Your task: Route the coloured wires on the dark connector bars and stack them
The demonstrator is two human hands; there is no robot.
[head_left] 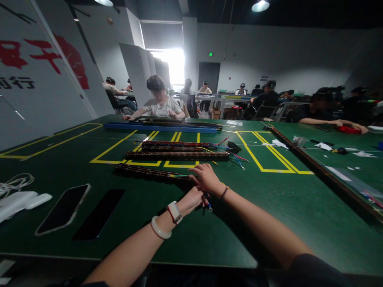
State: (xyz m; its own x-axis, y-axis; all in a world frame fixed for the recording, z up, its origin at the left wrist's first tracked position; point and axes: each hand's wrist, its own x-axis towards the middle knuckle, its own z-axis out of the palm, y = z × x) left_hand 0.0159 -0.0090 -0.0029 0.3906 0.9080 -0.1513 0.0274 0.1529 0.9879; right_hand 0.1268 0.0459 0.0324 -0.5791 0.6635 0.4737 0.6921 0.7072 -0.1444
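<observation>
A dark, bundled wire harness (143,172) lies slanting on the green table, with a green wire and a ring terminal near its right end. My right hand (206,178) curls its fingers over that end, palm down. Just below and touching it, my left hand (191,199) is closed round the harness's loose wires. A blue ring terminal (210,207) and dark wire ends poke out under the left hand. What lies between the two hands is mostly hidden by them.
Beyond my hands lie more wire harnesses (179,154) with coloured ends. Two phones (98,215) and a white device with a cable (18,203) sit at left. A long harness (323,171) runs down the right side. Across the table, a person works behind a blue trough (161,127).
</observation>
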